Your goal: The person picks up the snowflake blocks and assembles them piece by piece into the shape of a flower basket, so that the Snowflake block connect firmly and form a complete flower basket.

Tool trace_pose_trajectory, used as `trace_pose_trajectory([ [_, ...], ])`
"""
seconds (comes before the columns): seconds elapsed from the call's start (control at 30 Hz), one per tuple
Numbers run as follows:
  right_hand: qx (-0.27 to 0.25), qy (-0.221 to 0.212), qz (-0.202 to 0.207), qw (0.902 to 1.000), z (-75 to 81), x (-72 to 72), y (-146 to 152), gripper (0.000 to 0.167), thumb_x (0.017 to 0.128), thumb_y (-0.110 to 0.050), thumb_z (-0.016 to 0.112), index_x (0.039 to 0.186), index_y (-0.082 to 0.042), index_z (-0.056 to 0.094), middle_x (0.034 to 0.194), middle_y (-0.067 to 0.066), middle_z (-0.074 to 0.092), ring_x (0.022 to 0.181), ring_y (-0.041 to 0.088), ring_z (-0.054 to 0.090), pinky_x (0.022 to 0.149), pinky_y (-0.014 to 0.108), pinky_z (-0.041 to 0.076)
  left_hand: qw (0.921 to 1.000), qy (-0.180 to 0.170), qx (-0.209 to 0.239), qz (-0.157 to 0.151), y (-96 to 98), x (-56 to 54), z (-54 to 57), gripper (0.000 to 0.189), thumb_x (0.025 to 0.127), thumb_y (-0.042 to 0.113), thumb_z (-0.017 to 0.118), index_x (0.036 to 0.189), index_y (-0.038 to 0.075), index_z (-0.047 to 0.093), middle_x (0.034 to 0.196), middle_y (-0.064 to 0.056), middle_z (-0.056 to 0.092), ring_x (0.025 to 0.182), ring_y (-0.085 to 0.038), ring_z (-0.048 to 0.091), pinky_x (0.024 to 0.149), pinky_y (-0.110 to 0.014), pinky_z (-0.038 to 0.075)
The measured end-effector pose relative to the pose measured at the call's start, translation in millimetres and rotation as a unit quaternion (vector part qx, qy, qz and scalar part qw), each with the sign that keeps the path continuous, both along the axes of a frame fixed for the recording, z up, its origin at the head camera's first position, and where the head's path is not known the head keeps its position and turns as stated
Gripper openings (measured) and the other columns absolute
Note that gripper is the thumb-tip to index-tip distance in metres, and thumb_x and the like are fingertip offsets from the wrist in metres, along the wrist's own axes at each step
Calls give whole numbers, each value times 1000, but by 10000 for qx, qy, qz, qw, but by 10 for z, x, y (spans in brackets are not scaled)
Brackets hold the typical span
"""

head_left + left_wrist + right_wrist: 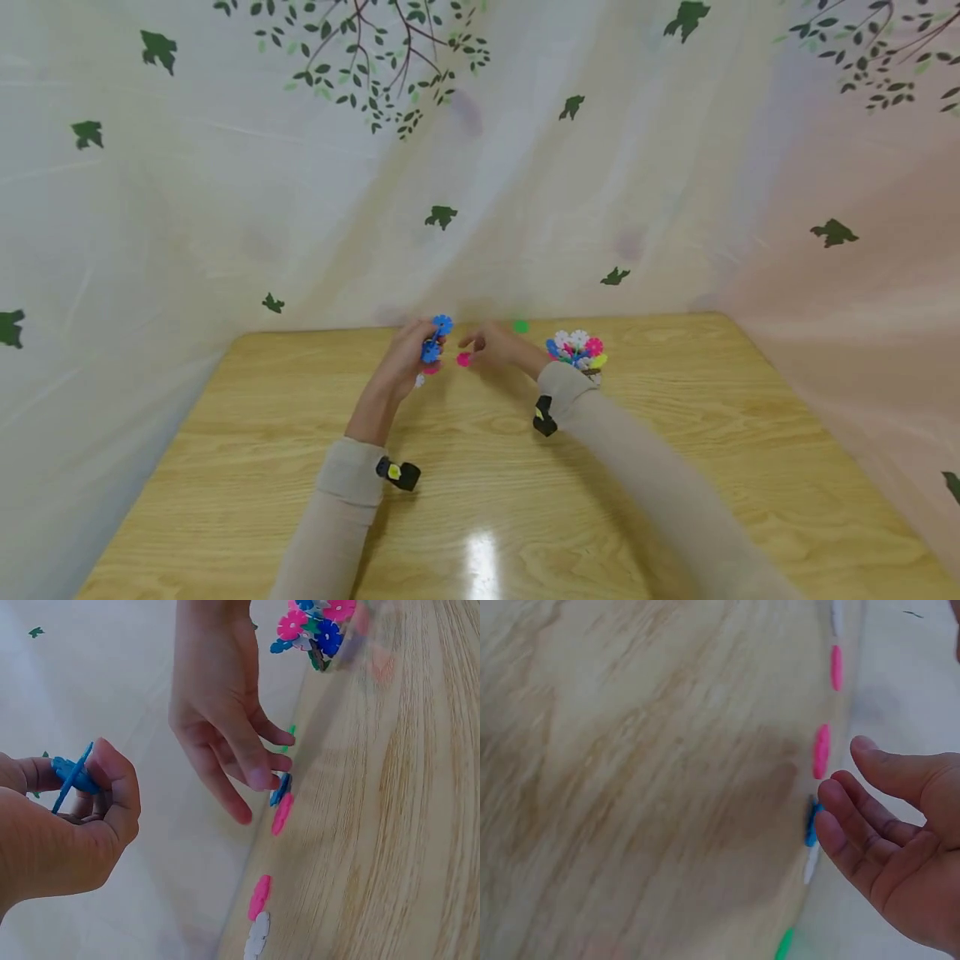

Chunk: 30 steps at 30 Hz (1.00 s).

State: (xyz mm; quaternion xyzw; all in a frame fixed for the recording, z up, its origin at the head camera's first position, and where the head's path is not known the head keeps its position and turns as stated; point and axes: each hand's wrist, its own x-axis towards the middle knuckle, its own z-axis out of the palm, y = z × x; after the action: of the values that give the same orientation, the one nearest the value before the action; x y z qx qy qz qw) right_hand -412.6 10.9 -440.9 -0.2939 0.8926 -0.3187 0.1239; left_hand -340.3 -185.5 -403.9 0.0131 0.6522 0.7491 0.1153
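Observation:
My left hand grips joined blue flower-shaped plastic discs; in the left wrist view one disc is edge-on between thumb and fingers. To its right, my right hand hovers with loosely bent, parted fingers and holds nothing. In the right wrist view its fingertips overlap a blue disc on the table; contact is unclear. Beside that lies a pink disc. Farther along, below my left hand, are another pink disc and a white one.
A bunch of multicoloured flower discs stands beyond my right wrist, its brown base partly hidden by the sleeve. A green disc lies near the wooden table's back edge. Behind hangs a pale curtain printed with leaves.

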Motion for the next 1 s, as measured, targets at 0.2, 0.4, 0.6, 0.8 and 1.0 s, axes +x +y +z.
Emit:
trace_pose_trajectory([
  [0.2, 148, 9, 99, 9998, -114, -62, -2, 28, 86, -2, 77, 114, 1, 75, 86, 8, 70, 64, 9, 46, 59, 21, 41, 9996, -149, 236, -48, 57, 16, 8, 11, 110, 22, 39, 111, 13, 45, 91, 0, 48, 74, -9, 49, 63, -23, 47],
  [0.4, 279, 74, -17, 9996, -63, 16, 22, 16, 78, 1, 81, 91, 0, 72, 86, 10, 69, 78, 16, 60, 72, 27, 52, 9998, -97, 187, -5, 78, 0, 0, 13, 110, 27, 42, 112, 15, 44, 90, 2, 46, 71, -7, 46, 58, -20, 43],
  [0.6, -196, -153, -100, 9996, -71, 116, 115, 19, 75, 9, 80, 90, 5, 69, 82, 14, 68, 73, 12, 58, 64, 20, 48, 9999, 14, 108, 111, 65, -17, -29, 11, 109, 23, 45, 108, 13, 49, 87, 3, 53, 72, -7, 52, 59, -19, 49],
  [0.8, -1012, -416, -154, 9939, -69, 202, 219, 18, 82, 10, 73, 100, 8, 70, 81, 12, 68, 69, 9, 59, 61, 23, 52, 9996, 116, 215, 172, 46, -19, -89, 8, 106, 16, 50, 105, 8, 51, 85, 1, 60, 73, -7, 61, 65, -21, 57],
  [1.0, -2338, -562, -729, 9679, 120, 338, 238, 24, 93, 2, 70, 116, 9, 69, 93, 16, 72, 77, 19, 67, 73, 49, 59, 9993, 113, 344, 64, 39, -13, -105, 7, 104, 11, 55, 109, 6, 52, 89, -2, 63, 73, -8, 66, 68, -24, 60],
])
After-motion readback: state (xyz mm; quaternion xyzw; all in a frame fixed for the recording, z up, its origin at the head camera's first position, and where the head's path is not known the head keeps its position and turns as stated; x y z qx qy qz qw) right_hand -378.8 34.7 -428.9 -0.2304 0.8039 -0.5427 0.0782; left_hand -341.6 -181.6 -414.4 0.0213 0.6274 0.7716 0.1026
